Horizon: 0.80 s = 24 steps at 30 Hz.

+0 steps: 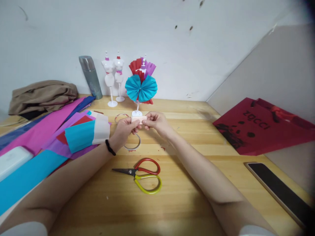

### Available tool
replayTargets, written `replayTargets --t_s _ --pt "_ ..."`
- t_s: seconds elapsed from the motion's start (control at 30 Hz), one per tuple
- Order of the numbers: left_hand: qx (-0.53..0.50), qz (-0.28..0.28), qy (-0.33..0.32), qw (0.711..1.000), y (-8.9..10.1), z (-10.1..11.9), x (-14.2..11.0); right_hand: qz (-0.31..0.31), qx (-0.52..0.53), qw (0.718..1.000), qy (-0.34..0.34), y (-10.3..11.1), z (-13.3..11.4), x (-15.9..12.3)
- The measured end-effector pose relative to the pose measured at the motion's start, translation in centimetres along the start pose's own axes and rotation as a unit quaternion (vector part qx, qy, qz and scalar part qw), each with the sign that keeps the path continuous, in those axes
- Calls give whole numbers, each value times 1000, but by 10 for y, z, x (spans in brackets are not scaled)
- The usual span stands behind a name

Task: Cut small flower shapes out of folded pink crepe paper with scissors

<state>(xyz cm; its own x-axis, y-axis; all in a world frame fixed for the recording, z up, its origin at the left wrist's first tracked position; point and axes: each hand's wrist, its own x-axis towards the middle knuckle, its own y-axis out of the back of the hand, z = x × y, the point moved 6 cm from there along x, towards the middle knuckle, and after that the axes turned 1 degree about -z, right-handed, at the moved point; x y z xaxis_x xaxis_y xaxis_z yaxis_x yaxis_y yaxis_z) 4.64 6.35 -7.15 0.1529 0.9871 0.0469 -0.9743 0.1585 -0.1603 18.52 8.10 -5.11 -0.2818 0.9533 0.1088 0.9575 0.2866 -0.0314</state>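
Observation:
Between my two hands is a small strip of pale pink paper (138, 120), held up above the table. My left hand (126, 127) pinches its left end, and my right hand (154, 122) pinches the right end. Just behind them stands a miniature dress form (137, 113) on a white round base, decked with a blue pleated paper fan (141, 88) and red and purple pleated paper. A tape roll (133, 141) lies beneath my hands, partly hidden by them; another ring of tape (121, 116) sits behind my left hand. Scissors (136, 173) with red and yellow handles lie nearer to me.
Two white dress forms (111, 82) and a grey-green flask (90, 77) stand by the wall. Coloured paper sheets (80, 135) and brown cloth (44, 95) lie on the left. A red paper bag (261, 131) and a phone (275, 190) are on the right.

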Motion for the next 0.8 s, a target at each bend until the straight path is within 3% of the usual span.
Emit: replayTargets --t_s 0.53,0.8 --pt "-77 -6 -12 997 -2 -8 -1 30 -6 1000 3 2 0 -1" --pt "-52 -20 -14 998 1 -8 2 20 -40 999 16 -4 -6 -4"
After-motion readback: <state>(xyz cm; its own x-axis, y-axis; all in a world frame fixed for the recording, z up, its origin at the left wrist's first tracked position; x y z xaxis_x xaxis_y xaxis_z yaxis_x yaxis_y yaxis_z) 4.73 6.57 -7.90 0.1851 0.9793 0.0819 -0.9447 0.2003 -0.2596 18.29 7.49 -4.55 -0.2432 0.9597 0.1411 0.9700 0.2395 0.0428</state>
